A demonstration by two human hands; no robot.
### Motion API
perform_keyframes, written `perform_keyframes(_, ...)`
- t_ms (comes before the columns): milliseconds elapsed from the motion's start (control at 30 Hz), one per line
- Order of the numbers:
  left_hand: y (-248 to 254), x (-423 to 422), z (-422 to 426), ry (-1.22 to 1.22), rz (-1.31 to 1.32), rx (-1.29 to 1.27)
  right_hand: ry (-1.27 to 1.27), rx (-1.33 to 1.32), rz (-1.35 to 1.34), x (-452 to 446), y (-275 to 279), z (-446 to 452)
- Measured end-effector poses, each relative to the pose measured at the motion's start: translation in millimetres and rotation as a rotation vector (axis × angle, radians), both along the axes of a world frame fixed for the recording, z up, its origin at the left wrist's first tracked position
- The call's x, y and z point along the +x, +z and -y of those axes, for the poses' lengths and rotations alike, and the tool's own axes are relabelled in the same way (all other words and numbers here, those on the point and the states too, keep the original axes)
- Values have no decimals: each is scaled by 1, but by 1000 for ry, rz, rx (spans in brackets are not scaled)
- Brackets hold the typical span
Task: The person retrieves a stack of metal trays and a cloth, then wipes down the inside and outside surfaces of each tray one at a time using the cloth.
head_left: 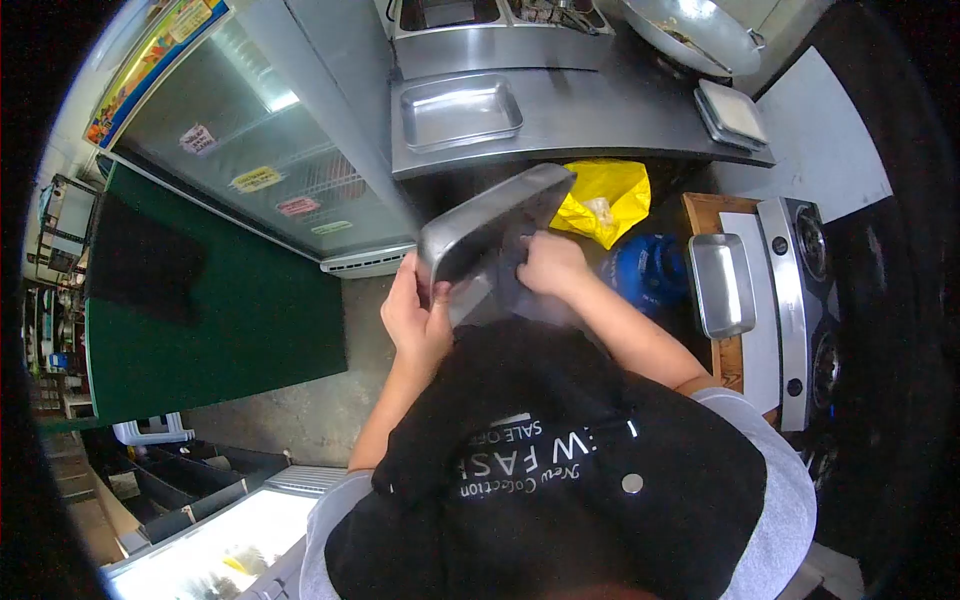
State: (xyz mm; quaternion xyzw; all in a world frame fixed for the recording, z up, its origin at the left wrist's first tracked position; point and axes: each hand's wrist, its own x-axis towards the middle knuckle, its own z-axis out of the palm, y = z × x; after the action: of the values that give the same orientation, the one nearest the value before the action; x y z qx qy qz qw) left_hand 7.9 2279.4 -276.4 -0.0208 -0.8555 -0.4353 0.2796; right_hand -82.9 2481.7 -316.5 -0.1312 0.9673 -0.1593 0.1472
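Set in a kitchen, with a steel counter (610,115) at the far side, a glass-door fridge (260,150) far left and a stove (792,330) to the right. Holding a tilted metal pan (495,212) up mid-scene, left of a yellow bag (622,190). Gripping its near left end in the left hand (413,315), thumb and fingers closed on it. Clutching a dark grey cloth (515,288) in the right hand (553,264), beside the pan's right part; cannot tell how firmly pressed.
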Motion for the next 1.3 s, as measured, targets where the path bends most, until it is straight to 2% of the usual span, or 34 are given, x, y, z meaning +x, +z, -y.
perform_keyframes(67, 8, -3, -1, -23, 7, -11, 52, -69, -124, 6, -32, -1)
perform_keyframes(100, 0, -6, -1, -6, -19, 27, 59, -66, -126, 6, -22, -3)
perform_keyframes(167, -19, -19, 12, 41, 33, 93, 136, -238, 71, 3, 3, -12)
perform_keyframes(200, -23, -24, 19, 82, 87, 160, 177, -350, 49, -8, -34, -27)
perform_keyframes(233, -15, -30, 23, 94, 102, 221, 141, -461, 271, -16, -32, -42)
perform_keyframes(267, -13, -35, 30, 141, 115, 167, 106, -566, 494, -22, -25, -54)
perform_keyframes(367, -27, -52, 43, 222, 3, 240, -220, -912, 347, -15, 21, -72)
perform_keyframes(400, -33, -54, 49, 283, 130, 172, -341, -1123, 345, -16, 29, -76)
perform_keyframes(433, -39, -56, 52, 341, 259, 102, -267, -1238, 336, -18, 45, -81)
perform_keyframes(467, -45, -58, 52, 338, 257, 99, -193, -1356, 325, -21, 61, -84)
perform_keyframes(500, -50, -60, 51, 343, 328, 52, -196, -1363, 318, -19, 73, -84)
perform_keyframes(567, -52, -62, 44, 333, 420, 11, 5, -1543, 356, -16, 92, -81)
perform_keyframes(600, -63, -66, 42, 312, 435, 45, 9, -1551, 345, -11, 101, -71)
perform_keyframes(667, -89, -75, 38, 185, 442, 236, 15, -1848, 356, 0, 112, -49)
perform_keyframes(733, -85, -83, 29, 121, 520, 269, 46, -1874, 427, -9, 88, -46)
perform_keyframes(800, -100, -93, 23, -40, 533, 547, 43, -1760, 572, -15, 64, -38)
perform_keyframes(833, -102, -96, 19, -170, 434, 652, -43, -1563, 503, -18, 45, -31)
perform_keyframes(867, -95, -96, 16, -160, 433, 658, -38, -1556, 513, -21, 15, -30)
perform_keyframes(933, -72, -97, 13, -73, 606, 402, 17, -790, 270, -24, -38, -32)
perform_keyframes(1000, -90, -97, 14, -106, 584, 434, -46, -1069, 553, -10, -41, -30)
perform_keyframes(1033, -89, -94, 12, -115, 540, 464, -209, -1120, 626, -8, -56, -34)
perform_keyframes(1067, -90, -90, 10, -125, 502, 493, -221, -1121, 630, -7, -65, -39)
perform_keyframes(1133, -114, -94, 17, -132, 493, 527, -608, -1629, 903, -8, -59, -41)
perform_keyframes(1167, -126, -97, 22, -133, 471, 559, -554, -1741, 992, -9, -46, -45)
perform_keyframes(1200, -123, -96, 23, -136, 474, 558, -558, -1743, 990, -10, -49, -47)
perform_keyframes(1267, -99, -89, 24, -104, 450, 619, -443, -1980, 1247, -11, -55, -52)
perform_keyframes(1300, -76, -83, 20, -104, 487, 765, -447, -1956, 1310, -1, -23, -43)
